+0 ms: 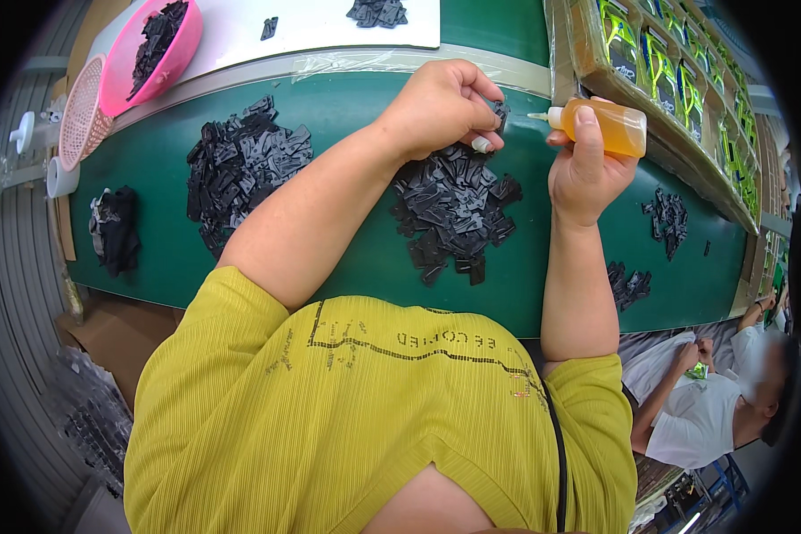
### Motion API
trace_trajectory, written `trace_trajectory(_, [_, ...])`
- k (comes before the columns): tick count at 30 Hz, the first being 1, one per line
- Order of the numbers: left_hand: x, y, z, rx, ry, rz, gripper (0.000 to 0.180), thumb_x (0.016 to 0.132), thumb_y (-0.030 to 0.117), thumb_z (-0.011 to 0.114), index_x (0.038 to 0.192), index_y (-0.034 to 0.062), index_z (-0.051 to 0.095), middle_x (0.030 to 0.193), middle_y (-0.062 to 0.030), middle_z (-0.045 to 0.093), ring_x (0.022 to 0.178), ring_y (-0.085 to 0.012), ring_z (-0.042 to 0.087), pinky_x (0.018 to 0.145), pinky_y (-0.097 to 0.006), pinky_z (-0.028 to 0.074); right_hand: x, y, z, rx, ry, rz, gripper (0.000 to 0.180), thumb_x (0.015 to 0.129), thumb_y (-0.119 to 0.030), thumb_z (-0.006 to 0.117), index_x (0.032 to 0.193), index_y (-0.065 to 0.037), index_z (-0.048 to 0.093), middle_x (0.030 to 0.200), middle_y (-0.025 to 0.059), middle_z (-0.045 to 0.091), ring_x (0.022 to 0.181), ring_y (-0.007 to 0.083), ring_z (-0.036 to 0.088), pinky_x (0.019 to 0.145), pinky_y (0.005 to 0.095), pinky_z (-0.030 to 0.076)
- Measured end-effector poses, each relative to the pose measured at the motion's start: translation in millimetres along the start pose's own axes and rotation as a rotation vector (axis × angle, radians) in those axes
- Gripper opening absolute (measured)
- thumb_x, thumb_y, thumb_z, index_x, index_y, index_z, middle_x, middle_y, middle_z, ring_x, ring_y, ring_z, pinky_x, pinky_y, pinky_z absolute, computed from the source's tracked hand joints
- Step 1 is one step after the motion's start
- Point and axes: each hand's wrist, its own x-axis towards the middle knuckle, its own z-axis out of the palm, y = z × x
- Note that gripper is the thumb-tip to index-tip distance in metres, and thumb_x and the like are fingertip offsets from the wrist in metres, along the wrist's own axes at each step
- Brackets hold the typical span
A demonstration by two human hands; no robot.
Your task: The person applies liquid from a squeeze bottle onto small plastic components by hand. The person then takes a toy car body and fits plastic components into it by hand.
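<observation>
Left hand [445,105] — fingertips pinching a small black piece [502,114] over the black pile [458,214] on the green tabletop [356,258]; right hand [587,178] — wrapped round an amber bottle [623,131], nozzle [538,116] towards the piece.

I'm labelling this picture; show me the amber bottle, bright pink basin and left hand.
Amber bottle [619,128]: head view, on its body.
Bright pink basin [174,73]: head view, right wall.
Left hand [438,101]: head view, back of hand.

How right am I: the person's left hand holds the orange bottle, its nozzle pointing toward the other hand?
Not quite: it's the right hand holding the orange bottle, as the head view shows. Its nozzle does point toward the other hand.
</observation>
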Motion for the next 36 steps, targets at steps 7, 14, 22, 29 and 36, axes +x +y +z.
trace_trajectory(7, [0,-1,0,-0.019,0.022,-0.003,0.030,0.077,-0.002,0.064,0.104,-0.0088,0.054,0.082,-0.0149,0.063,0.070,-0.0236,0.069,0.059,-0.027,0.056,-4,0,1,-0.043,-0.063,0.047,0.013,0.083,-0.005,0.063,0.091,0.000,0.056,0.078,0.0079,0.063,0.058,0.0103,0.056,0.050,0.0222,0.047])
trace_trajectory(14, [0,-2,-1,-0.012,0.016,0.003,0.030,0.077,-0.002,0.064,0.104,-0.0094,0.054,0.083,-0.0154,0.063,0.070,-0.0239,0.069,0.059,-0.027,0.056,-5,-1,3,-0.070,-0.095,0.060,0.014,0.082,-0.005,0.065,0.090,-0.001,0.055,0.078,0.0072,0.063,0.058,0.0102,0.057,0.050,0.0215,0.047])
trace_trajectory(22, [1,0,-1,-0.021,0.015,0.001,0.031,0.076,-0.002,0.064,0.105,-0.0096,0.053,0.083,-0.0157,0.063,0.070,-0.0240,0.069,0.059,-0.027,0.056,-3,1,4,-0.082,-0.109,0.056,0.015,0.081,-0.005,0.066,0.090,-0.001,0.054,0.078,0.0067,0.062,0.058,0.0100,0.057,0.050,0.0211,0.047])
trace_trajectory(29, [-1,0,-1,-0.063,0.029,-0.005,0.031,0.077,-0.002,0.064,0.105,-0.0096,0.053,0.083,-0.0159,0.064,0.070,-0.0234,0.069,0.059,-0.026,0.056,4,-3,2,0.065,0.020,0.041,0.012,0.085,-0.006,0.062,0.093,0.000,0.055,0.073,0.0068,0.061,0.054,0.0107,0.054,0.047,0.0215,0.044])
trace_trajectory(36, [11,8,-29,0.255,0.481,0.307,0.027,0.080,0.004,0.064,0.104,-0.0062,0.059,0.075,-0.0112,0.066,0.061,-0.0147,0.065,0.056,-0.024,0.051,0,-4,-1,0.126,0.063,0.110,0.015,0.084,-0.006,0.060,0.096,0.000,0.054,0.077,0.0096,0.061,0.054,0.0134,0.055,0.045,0.0239,0.044])
